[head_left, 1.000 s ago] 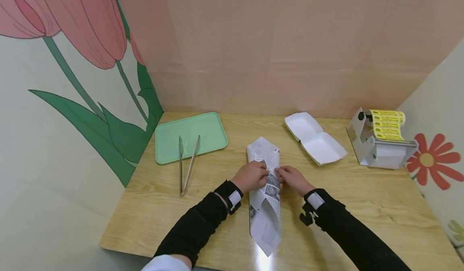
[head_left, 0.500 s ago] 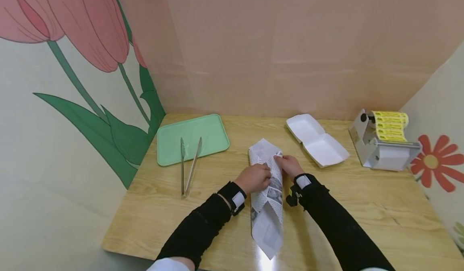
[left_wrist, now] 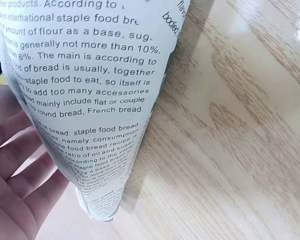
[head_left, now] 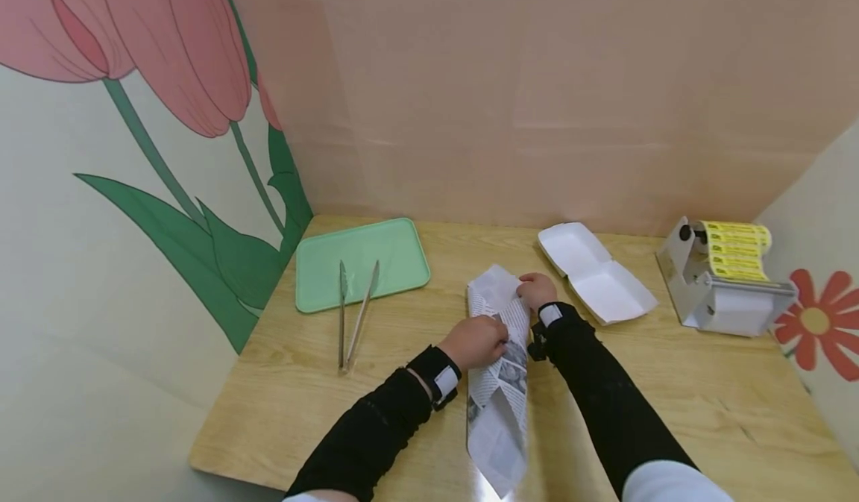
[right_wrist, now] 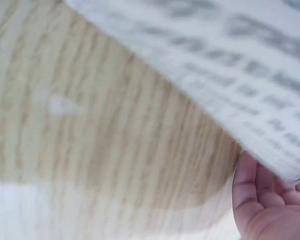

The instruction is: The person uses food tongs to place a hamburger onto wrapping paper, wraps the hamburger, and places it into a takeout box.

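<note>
A long parcel of newsprint-patterned wrapping paper [head_left: 499, 412] lies lengthwise on the table, its near end tapering to a flat point. My left hand [head_left: 475, 342] is on the middle of the parcel, its bent fingers holding the overlapping paper; in the left wrist view the fingers [left_wrist: 20, 185] curve against the paper's side. Up at the far right edge, my right hand [head_left: 537, 291] pinches the paper's border. The right wrist view shows those fingertips [right_wrist: 247, 167] at the corner of the printed sheet [right_wrist: 230, 65]. What is inside the wrap is hidden.
Metal tongs [head_left: 342, 323] lean with their tips on a green tray [head_left: 409, 241] at the back left. An open white clamshell box [head_left: 614, 293] stands right of the parcel. Further right is a label dispenser [head_left: 728, 278] with a yellow roll. Walls border the wooden table [head_left: 268, 420].
My right hand has moved up along the parcel's right edge to its far end, folding paper there. The left hand stays near the middle. The whole scene has shifted slightly down and right.
</note>
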Tool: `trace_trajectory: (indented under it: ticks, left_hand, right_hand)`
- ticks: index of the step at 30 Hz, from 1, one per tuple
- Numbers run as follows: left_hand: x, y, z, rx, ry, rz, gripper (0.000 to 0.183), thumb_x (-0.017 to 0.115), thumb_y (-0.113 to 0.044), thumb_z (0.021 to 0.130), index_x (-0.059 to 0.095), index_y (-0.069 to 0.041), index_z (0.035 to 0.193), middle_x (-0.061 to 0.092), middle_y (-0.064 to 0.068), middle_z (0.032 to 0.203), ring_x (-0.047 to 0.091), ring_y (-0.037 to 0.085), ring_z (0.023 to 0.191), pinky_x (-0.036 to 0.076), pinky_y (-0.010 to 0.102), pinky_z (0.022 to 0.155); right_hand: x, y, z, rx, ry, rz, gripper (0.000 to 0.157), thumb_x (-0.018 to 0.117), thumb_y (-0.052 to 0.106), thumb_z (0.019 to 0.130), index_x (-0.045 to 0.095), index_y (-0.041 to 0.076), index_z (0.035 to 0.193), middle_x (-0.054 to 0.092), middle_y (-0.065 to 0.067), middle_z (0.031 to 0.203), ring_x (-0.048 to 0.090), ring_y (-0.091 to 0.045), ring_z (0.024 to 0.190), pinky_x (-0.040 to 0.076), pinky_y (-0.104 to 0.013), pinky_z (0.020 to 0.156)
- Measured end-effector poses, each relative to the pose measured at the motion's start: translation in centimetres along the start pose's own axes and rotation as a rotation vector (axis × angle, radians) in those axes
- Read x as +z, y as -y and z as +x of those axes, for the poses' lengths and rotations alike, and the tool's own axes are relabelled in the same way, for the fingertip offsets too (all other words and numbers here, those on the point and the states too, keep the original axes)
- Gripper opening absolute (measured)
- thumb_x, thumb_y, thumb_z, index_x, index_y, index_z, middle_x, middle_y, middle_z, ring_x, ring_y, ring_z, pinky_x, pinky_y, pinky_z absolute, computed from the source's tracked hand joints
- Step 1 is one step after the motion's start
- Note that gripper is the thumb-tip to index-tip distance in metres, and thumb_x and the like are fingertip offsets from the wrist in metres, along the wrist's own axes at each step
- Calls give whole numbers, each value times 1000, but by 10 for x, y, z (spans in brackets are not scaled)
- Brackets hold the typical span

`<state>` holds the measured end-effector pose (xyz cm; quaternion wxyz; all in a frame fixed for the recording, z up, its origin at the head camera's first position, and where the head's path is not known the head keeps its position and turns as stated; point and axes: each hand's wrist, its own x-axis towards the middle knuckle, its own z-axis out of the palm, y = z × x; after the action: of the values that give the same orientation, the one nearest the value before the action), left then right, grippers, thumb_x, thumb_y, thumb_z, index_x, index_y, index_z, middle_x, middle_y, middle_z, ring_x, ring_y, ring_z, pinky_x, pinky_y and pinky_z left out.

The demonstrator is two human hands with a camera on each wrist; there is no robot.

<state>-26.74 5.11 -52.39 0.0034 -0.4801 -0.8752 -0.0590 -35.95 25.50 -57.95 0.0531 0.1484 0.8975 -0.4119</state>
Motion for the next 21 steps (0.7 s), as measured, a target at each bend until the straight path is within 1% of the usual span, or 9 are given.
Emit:
trace_trajectory:
  ticks: [3,8,10,11,13,15,16,18,21]
  left_hand:
    - [-4,-1,-1,3,-7,16,12,63,-26,95,67,-18,87,63,-7,81,60,8,76,46,21,68]
    - [-10,-3,-2,-5,-1,34,12,62,-26,96,69,-18,91,65,-6,86,61,9,81,48,22,72]
    - [-11,-3,-2,-5,-1,37,12,62,-26,96,69,-18,91,65,-6,86,62,9,81,48,22,72]
    - [-11,-3,-1,-6,-2,36,12,62,-26,96,69,-18,91,65,-7,86,61,9,81,48,22,72]
    - [-11,-3,-1,-8,-8,28,12,62,-26,96,69,-18,90,64,-7,84,61,8,79,47,21,71]
    - [-8,-3,-1,-6,-14,27,13,62,-27,96,68,-18,89,64,-7,83,60,7,78,47,21,70]
    - [-7,-3,-1,-5,-16,29,13,62,-27,96,68,-19,88,64,-8,82,60,7,77,47,20,69]
    - [-3,-4,-2,-4,-21,36,13,62,-28,96,68,-19,88,63,-8,82,60,6,76,46,20,68]
    - [1,-6,-4,-9,-19,54,13,62,-29,96,67,-19,89,64,-8,82,60,6,76,47,20,66]
  right_hand:
    - [-3,11,-5,-60,13,-42,48,50,9,82,58,-8,126,57,-28,127,53,-40,113,43,-47,95]
    - [-8,26,-12,-119,27,-104,46,58,22,90,59,-9,124,58,-28,126,52,-43,116,41,-50,98]
    - [-9,29,-12,-164,22,-135,45,61,24,92,60,-8,123,59,-27,125,53,-43,116,42,-50,98]
    - [-10,31,-13,-192,17,-142,41,61,23,91,63,-8,118,62,-27,120,56,-43,110,44,-48,93]
    - [-12,32,-12,-249,24,-142,28,62,20,91,66,-6,97,65,-24,92,58,-38,86,46,-42,78]
    - [-15,32,-13,-294,33,-124,23,63,16,90,58,-3,78,52,-14,69,47,-29,66,38,-36,64]
    - [-15,31,-13,-317,38,-122,25,63,15,90,52,0,73,43,-9,64,40,-24,61,32,-34,61]
    - [-16,31,-14,-356,51,-119,24,64,12,89,50,4,72,36,-2,65,34,-20,60,28,-33,59]
    - [-16,31,-17,-426,72,-155,14,65,13,90,61,2,83,50,-6,70,41,-20,63,32,-33,61]
